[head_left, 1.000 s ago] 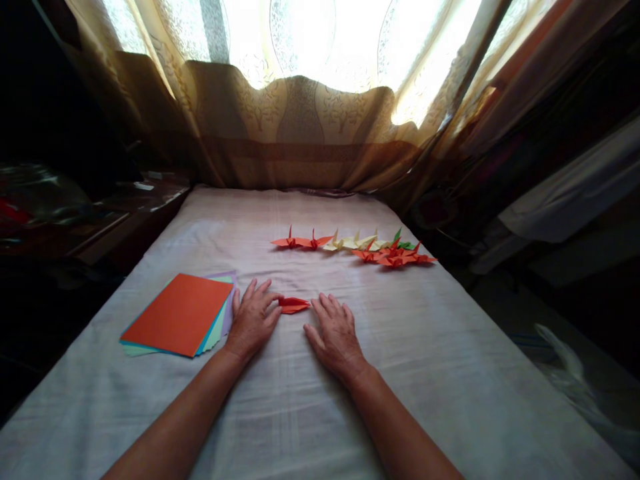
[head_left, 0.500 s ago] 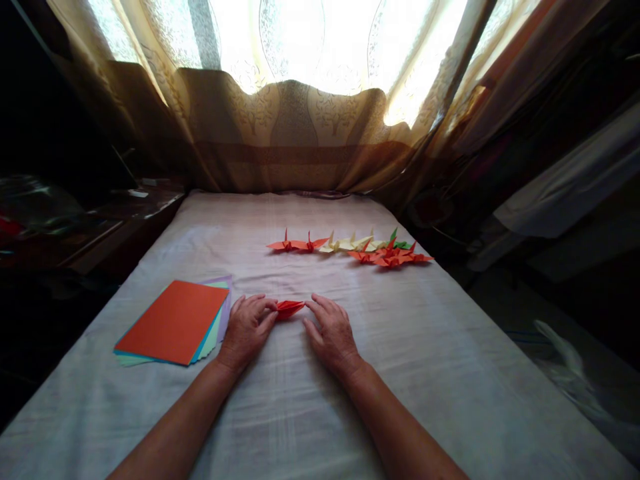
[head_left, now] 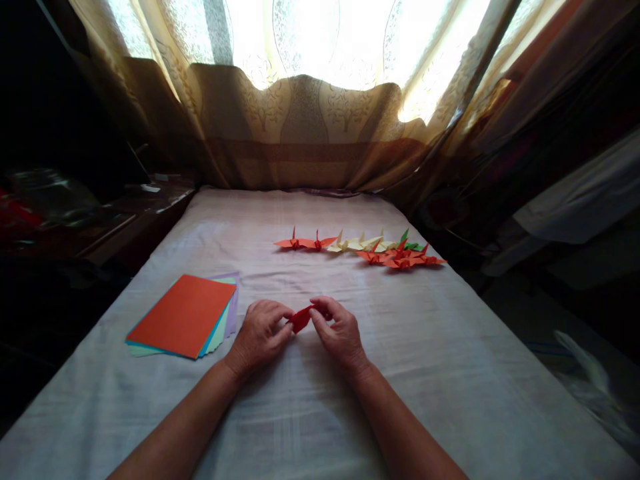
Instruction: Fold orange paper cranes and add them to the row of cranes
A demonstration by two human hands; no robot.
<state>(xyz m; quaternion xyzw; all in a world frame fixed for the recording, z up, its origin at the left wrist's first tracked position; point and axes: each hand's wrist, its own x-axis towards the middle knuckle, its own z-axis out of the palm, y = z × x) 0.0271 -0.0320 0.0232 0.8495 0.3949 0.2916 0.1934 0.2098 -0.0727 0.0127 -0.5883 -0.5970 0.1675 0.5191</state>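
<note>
A small folded piece of red paper (head_left: 301,319) is held between both hands over the middle of the cloth-covered surface. My left hand (head_left: 263,335) pinches its left end between thumb and fingers. On the other side, my right hand (head_left: 340,333) grips the right end, its thumb in front and fingers behind. The fingertips hide both ends of the paper. Left of my left hand lies a stack of coloured sheets (head_left: 183,316), orange on top, with blue, pale green and lilac edges fanned out beneath.
Beyond my hands, several folded paper cranes stand in a row: orange cranes (head_left: 306,244), pale yellow cranes (head_left: 363,244), a green crane (head_left: 413,246) and an orange cluster (head_left: 403,259). A patterned curtain (head_left: 300,127) hangs at the back. Clear plastic (head_left: 585,367) lies low at the right.
The red paper has been lifted and tilted, its right end raised. My right hand has closed on that end, where before it only touched the tip. The view has shifted slightly.
</note>
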